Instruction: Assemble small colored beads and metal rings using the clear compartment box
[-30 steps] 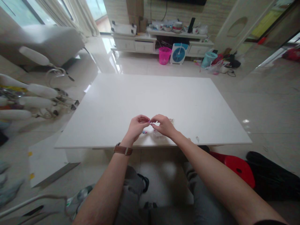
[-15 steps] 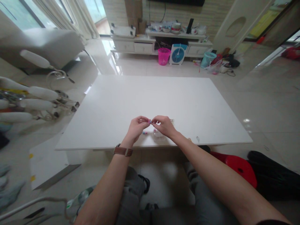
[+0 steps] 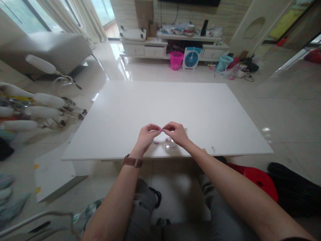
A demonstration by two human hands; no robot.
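Note:
My left hand (image 3: 148, 136) and my right hand (image 3: 177, 133) meet fingertip to fingertip over the near part of the white table (image 3: 160, 100). Between both pinches sits a tiny pink and blue piece (image 3: 161, 130), too small to name. Just below the hands, a small clear plastic box (image 3: 171, 144) rests on the table, with something pinkish inside. Left of that box lies another little pink and blue piece (image 3: 155, 142). Some thin gold-coloured bits (image 3: 186, 130) show behind my right hand, partly hidden by it.
Right of my forearm, a small clear item (image 3: 213, 149) lies near the table's front edge. A red stool (image 3: 255, 177) stands at the right, beside a black bag (image 3: 296, 190). A white board (image 3: 57, 174) leans low at the left. Across the floor are a pink basket (image 3: 176, 61) and a fan (image 3: 192, 58).
My right hand has shifted slightly, its fingertips now closer to the left ones, and the clear box shows more fully. The whole view has moved a little.

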